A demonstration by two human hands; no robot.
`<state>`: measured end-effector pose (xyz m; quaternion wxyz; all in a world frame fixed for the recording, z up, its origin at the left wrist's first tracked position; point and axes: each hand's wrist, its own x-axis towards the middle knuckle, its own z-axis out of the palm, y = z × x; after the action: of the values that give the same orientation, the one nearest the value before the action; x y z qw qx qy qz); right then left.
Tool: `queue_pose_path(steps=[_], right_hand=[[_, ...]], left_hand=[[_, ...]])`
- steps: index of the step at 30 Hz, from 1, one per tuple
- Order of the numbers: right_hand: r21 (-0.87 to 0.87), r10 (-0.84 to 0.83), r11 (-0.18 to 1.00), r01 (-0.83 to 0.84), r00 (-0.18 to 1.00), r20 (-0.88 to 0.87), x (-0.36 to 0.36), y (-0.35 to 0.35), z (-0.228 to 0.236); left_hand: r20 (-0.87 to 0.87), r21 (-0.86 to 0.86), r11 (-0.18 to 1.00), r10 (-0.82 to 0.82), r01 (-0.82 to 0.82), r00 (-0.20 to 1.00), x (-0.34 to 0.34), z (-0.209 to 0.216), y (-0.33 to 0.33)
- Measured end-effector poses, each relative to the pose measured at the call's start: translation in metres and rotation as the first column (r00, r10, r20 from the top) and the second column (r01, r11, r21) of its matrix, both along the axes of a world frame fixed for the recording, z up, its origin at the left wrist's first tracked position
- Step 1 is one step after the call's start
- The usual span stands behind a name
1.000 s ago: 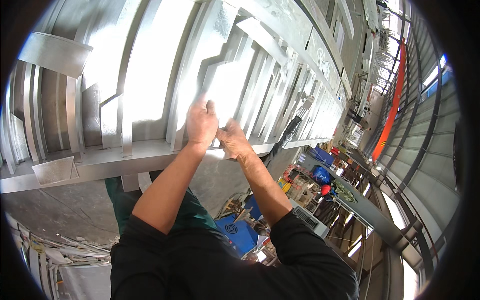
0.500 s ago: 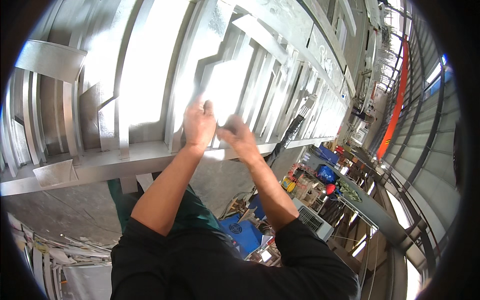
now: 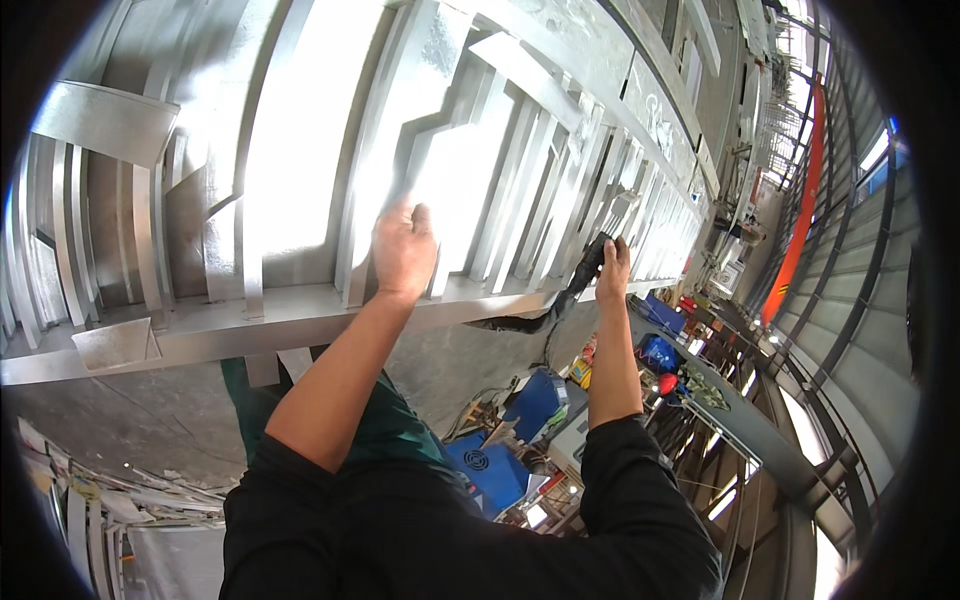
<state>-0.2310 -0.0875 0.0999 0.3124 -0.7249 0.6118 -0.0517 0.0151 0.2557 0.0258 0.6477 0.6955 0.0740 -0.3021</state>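
Over there, the right hand (image 3: 614, 268) grasps a black-handled, silver-headed tool (image 3: 592, 264); the left hand (image 3: 404, 258) meets a glaring silver metal plate (image 3: 446, 170); whether its fingers grip, I can't tell.

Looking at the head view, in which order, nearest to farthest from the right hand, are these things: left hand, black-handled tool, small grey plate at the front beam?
1. Black-handled tool: right against the right hand, on its left side.
2. Left hand: farther left.
3. Small grey plate: far left, at the front beam.
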Motion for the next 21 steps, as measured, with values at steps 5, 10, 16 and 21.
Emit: queue_pose_path(steps=[5,10,16,21], right_hand=[[-0.041,0.038,0.998,-0.04,0.997,-0.062,0.005,-0.03,-0.024],[0.026,0.068,0.997,-0.074,0.984,0.163,0.005,-0.05,-0.035],[0.123,-0.031,0.992,0.003,0.972,0.231,0.016,-0.036,-0.024],[0.152,-0.14,0.983,0.103,0.957,0.253,0.018,-0.015,-0.006]], left_hand=[[-0.027,-0.007,1.0,0.009,-0.009,1.0,-0.001,0.0,0.0],[-0.058,-0.008,1.0,0.005,-0.006,0.998,0.001,0.001,0.0],[-0.008,-0.029,1.0,0.009,-0.009,1.0,-0.001,0.0,0.0],[0.036,0.032,0.999,-0.014,0.013,0.999,-0.002,-0.006,-0.002]])
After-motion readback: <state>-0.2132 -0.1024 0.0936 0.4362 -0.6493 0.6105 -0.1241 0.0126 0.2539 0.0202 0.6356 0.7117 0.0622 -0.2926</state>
